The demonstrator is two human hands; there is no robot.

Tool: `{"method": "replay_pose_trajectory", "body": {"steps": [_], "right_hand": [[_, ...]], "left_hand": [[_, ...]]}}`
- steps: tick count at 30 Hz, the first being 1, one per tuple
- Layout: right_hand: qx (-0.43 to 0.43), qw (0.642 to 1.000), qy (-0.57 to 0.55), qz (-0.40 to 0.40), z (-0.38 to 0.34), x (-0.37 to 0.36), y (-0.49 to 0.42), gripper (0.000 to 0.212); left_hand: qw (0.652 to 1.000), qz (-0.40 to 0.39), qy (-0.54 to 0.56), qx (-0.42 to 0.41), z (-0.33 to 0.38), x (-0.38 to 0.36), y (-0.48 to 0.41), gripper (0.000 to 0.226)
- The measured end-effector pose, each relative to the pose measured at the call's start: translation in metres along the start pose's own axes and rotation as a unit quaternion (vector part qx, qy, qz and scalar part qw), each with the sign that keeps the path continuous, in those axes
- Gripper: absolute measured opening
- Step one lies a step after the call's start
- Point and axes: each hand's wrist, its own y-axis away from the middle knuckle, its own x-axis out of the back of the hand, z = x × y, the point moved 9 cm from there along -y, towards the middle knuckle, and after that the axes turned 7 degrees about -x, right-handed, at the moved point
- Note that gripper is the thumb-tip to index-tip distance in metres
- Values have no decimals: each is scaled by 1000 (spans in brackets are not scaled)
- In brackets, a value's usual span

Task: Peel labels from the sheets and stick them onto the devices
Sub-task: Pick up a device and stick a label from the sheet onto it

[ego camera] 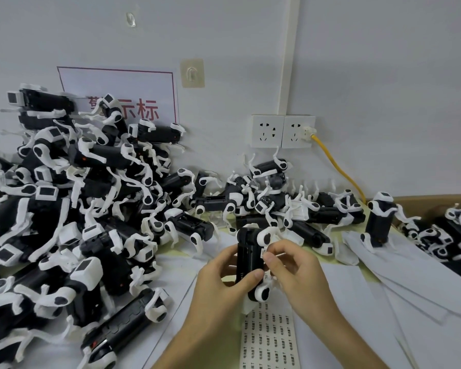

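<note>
Black device (pixel 249 251) in left grip (pixel 224 278); right grip (pixel 293 272) pinching label (pixel 264 253).

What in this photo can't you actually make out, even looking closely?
In the head view, the only one:
- Label sheet: print too small and blurred to read.
- Small label: mostly covered by right hand fingers; whether it already sticks is unclear.
- Held device: near side hidden by the left hand.
- Wall sign: first character hidden behind the device pile.
- Cardboard box: cut off by the right edge.
</note>
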Motion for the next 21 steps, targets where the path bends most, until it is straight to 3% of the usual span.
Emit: {"method": "replay_pose_trajectory", "body": {"steps": [15, 19, 21], "right_hand": [[-21, 1000, -9, 6, 11, 2, -3, 17], [-66, 996, -55, -14, 17, 1, -5, 43], [-75, 994, -68, -47, 16, -5, -6, 45]], "left_hand": [[989, 0, -129, -68, 8, 5, 0, 48], [999, -9, -42, -32, 7, 1, 1, 38], [1000, -14, 20, -16, 12, -4, 2, 32]]}}
